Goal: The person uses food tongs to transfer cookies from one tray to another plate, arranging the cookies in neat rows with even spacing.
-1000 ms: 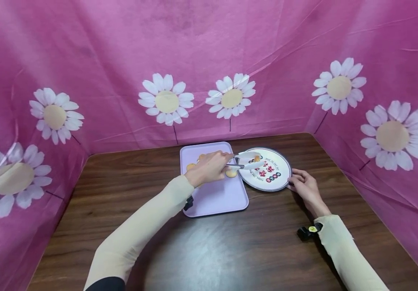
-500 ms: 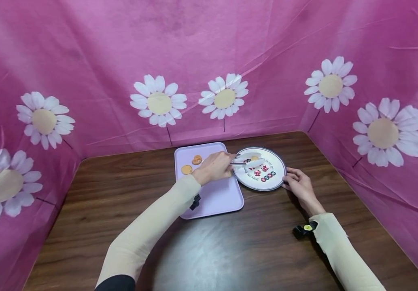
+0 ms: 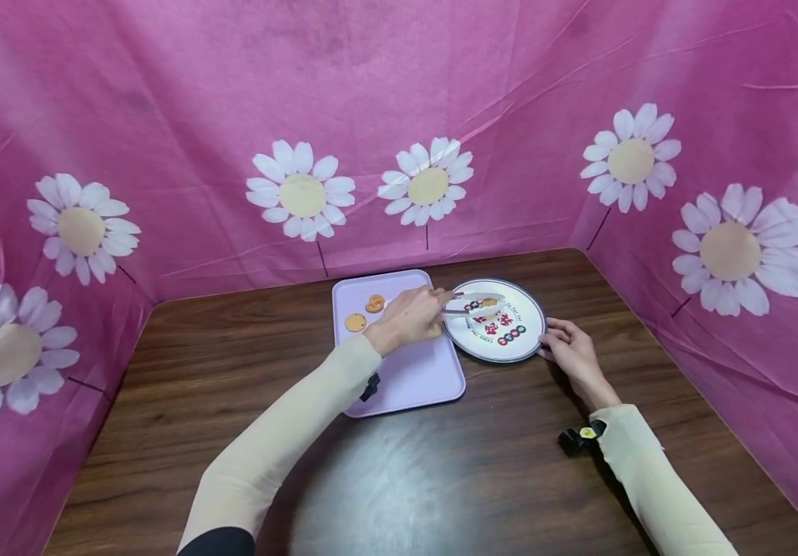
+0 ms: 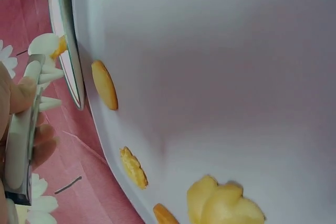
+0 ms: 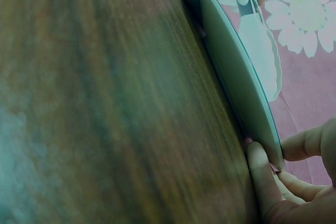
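Observation:
My left hand (image 3: 409,316) grips a pair of tongs (image 4: 22,135) with pale, flat tips, held out over the round white plate (image 3: 524,346). At those tips a small golden biscuit (image 3: 488,303) shows against the plate's red lettering. Thumb and fingers of my right hand (image 3: 577,357) pinch the plate's right edge; the right wrist view shows the plate's underside (image 5: 231,61) close above the wood. Left of the plate is a lilac tray (image 3: 412,386) with a round biscuit (image 3: 355,322) and a pretzel-shaped one (image 3: 375,303). My left hand partly hides the tray's other biscuits.
Brown wood-grain table (image 3: 232,371) surrounds the tray and plate. Behind and on both sides hangs a pink cloth (image 3: 371,93) printed with white daisies. In the left wrist view, an oval biscuit (image 4: 105,85) and a ridged one (image 4: 134,167) lie near the tray's edge.
My left hand has shifted right with the tongs, uncovering the round and pretzel-shaped biscuits on the tray. The right hand stays on the plate's edge. The head view has swung slightly.

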Motion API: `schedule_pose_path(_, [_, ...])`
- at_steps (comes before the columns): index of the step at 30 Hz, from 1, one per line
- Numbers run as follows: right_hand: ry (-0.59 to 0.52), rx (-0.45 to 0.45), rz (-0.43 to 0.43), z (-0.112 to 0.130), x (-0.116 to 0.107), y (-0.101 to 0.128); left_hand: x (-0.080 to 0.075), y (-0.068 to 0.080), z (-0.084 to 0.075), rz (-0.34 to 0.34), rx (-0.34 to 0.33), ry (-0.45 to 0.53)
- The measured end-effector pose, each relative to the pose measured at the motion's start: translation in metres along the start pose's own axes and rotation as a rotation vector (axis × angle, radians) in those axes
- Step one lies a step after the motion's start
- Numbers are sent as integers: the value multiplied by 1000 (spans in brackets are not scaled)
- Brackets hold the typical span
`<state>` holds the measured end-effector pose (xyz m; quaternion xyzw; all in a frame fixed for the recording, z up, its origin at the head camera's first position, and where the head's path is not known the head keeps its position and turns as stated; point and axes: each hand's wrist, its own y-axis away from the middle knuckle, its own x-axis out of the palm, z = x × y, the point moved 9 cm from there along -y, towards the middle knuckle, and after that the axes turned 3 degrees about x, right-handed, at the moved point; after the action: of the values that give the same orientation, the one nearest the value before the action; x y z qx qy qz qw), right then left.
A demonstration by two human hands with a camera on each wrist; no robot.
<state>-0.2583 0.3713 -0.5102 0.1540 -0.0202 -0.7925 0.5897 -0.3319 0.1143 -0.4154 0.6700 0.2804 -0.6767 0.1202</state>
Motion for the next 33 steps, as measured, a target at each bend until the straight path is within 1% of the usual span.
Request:
schedule_pose_path(3, [-1, 3, -4, 0, 0, -1, 0, 0, -3, 0, 0, -58])
schedule_pose_path(6, [-2, 3, -5, -1, 0, -1, 0, -1, -8, 2, 12, -148])
schedule_pose_path(8, [-4, 2, -2, -1, 0, -1, 2, 0, -12, 10, 33, -208])
schedule_pose_path(10, [-6, 2, 2, -1, 1, -1, 4, 0, -18, 22, 69, -260])
schedule_pose_path(13, [-1, 4, -1, -1, 1, -1, 7, 2, -24, 33, 112, -289])
schedule_pose_path(15, [8, 8, -5, -1, 0, -1, 9, 4, -25, 35, 112, -269])
schedule_pose_path(16, [8, 7, -6, -1, 0, -1, 10, 4, -24, 33, 102, -241])
schedule_pose_path(21, [-7, -4, 0, 0, 0, 0, 11, 9, -9, 28, 6, -52])
schedule_pose_path(24, [-9, -2, 2, 0, 1, 0, 9, 13, -3, 20, -28, 39])
schedule_pose_path(28, [-2, 5, 4, -1, 0, -2, 5, 16, -1, 3, -38, 119])
schedule_pose_path(33, [-1, 9, 8, -1, -1, -2, 4, 18, 1, 5, -38, 149])
